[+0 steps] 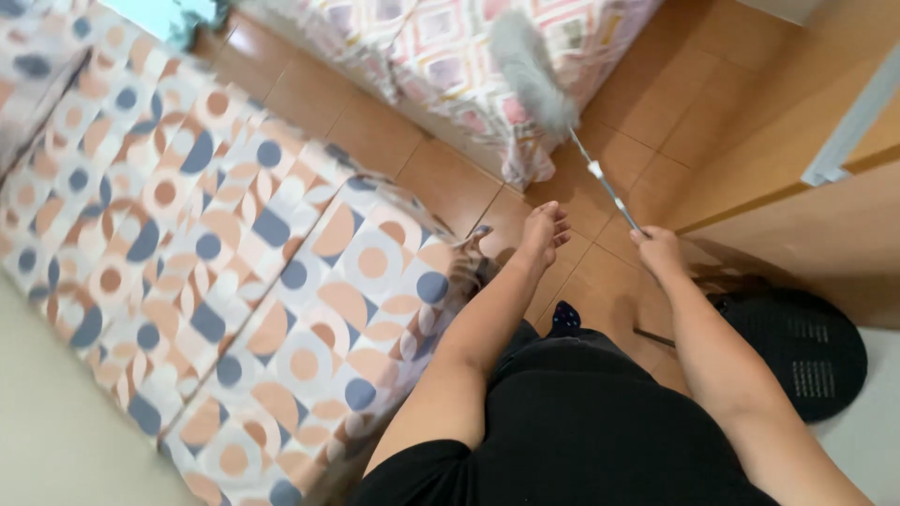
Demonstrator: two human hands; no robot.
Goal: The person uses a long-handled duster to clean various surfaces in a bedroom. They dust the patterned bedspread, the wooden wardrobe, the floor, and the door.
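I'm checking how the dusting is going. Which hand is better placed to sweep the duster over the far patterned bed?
Right. The right hand grips the duster by its thin handle, its fluffy head already over the far bed. The left hand is empty, fingers loose.

I wear a plain black short-sleeved top [572, 422]; my forearms, my left hand [544, 230] and right hand [659, 251] are bare.
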